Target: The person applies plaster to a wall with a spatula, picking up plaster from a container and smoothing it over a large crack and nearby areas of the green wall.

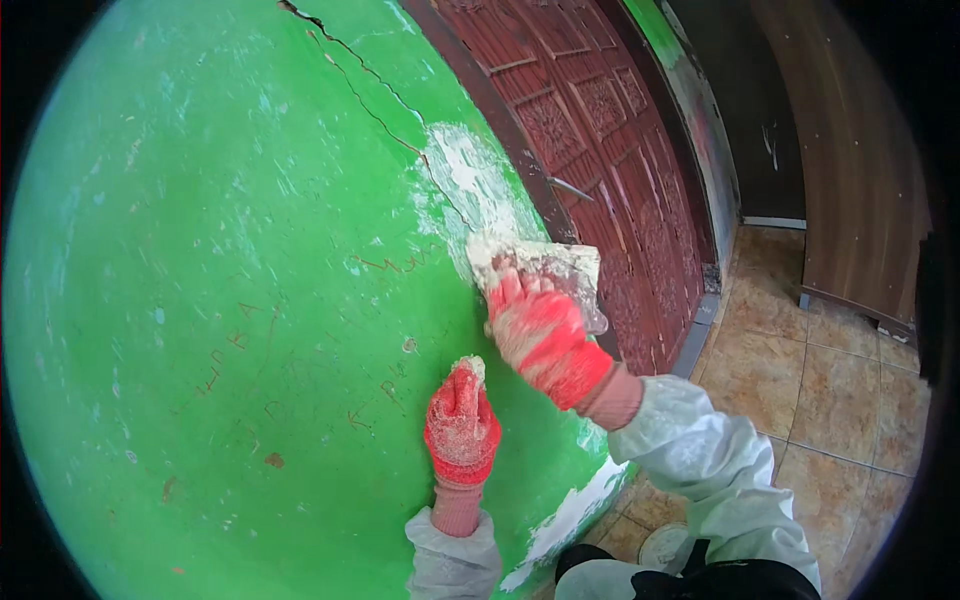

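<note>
The right hand (pixel 545 338) grips a smeared scraper (pixel 572 262) at the left edge of the door (pixel 600 120). Farther left of the door, the left hand (pixel 463 420) is curled; whether it holds anything, I cannot tell. Filler (pixel 475 175) whitens the wall (pixel 250 200) left of the door.
</note>
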{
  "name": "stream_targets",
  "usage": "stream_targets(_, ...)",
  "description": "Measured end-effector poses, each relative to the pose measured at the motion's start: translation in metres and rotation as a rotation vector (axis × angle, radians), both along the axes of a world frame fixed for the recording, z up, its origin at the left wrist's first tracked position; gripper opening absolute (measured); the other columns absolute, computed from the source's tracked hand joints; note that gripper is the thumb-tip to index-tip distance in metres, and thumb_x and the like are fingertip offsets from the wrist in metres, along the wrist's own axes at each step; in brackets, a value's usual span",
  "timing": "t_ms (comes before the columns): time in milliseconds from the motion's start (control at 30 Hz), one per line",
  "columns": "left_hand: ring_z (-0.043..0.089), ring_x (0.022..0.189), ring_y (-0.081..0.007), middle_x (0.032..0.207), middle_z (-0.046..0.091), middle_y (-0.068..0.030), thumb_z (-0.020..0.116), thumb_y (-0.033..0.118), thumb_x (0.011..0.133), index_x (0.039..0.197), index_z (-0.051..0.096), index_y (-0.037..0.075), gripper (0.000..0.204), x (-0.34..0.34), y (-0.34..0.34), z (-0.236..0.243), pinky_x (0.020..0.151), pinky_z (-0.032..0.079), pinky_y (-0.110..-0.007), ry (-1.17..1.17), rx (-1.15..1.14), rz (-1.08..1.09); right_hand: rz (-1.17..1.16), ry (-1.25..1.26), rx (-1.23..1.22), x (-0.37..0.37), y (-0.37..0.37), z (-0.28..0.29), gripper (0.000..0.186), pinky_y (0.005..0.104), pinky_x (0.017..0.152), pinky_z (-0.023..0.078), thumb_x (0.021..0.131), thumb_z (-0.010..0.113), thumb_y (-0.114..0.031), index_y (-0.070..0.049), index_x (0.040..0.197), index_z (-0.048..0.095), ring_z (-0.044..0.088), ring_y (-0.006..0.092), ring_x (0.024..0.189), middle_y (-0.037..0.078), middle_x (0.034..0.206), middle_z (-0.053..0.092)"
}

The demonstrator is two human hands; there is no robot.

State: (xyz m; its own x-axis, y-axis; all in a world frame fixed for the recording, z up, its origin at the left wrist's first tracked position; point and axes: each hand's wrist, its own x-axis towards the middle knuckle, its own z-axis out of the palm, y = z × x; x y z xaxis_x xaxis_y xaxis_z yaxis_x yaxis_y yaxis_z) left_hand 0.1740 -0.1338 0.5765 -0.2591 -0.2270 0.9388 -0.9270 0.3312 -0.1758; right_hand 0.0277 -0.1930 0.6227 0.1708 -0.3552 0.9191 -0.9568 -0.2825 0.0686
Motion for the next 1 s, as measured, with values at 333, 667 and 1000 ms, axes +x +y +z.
stream_targets(333,0.06,0.091,-0.0332,0.104,0.062,-0.0169,0.059,-0.002,0.08,0.109,0.058,0.002,0.029,-0.001,0.002,0.0,0.08,0.049,-0.039,0.012,0.043,-0.03,0.921,-0.686,0.582,-0.098,0.012,0.043,0.024,0.0292,0.063,0.05,0.08,0.062,-0.017,-0.006,0.101,0.064,0.063,0.0183,0.069,0.012,0.078,0.066)
stream_targets(667,0.057,0.102,-0.03,0.111,0.061,-0.0122,0.059,-0.003,0.077,0.112,0.058,0.005,0.036,-0.022,0.005,0.055,0.087,0.045,-0.039,-0.098,-0.011,-0.012,1.142,-1.054,0.875,-0.078,-0.117,0.006,0.023,0.0276,0.06,0.044,0.069,0.072,-0.02,-0.004,0.085,0.067,0.056,0.011,0.067,0.002,0.073,0.062)
stream_targets(1000,0.057,0.103,-0.0289,0.112,0.061,-0.0111,0.059,0.0,0.079,0.111,0.059,0.006,0.033,-0.034,0.0,0.051,0.089,0.043,-0.039,-0.113,0.086,-0.021,0.817,-0.91,0.954,-0.1,-0.088,0.004,0.034,0.0299,0.072,0.047,0.069,0.073,-0.025,-0.004,0.094,0.066,0.061,0.0144,0.078,0.006,0.082,0.065)
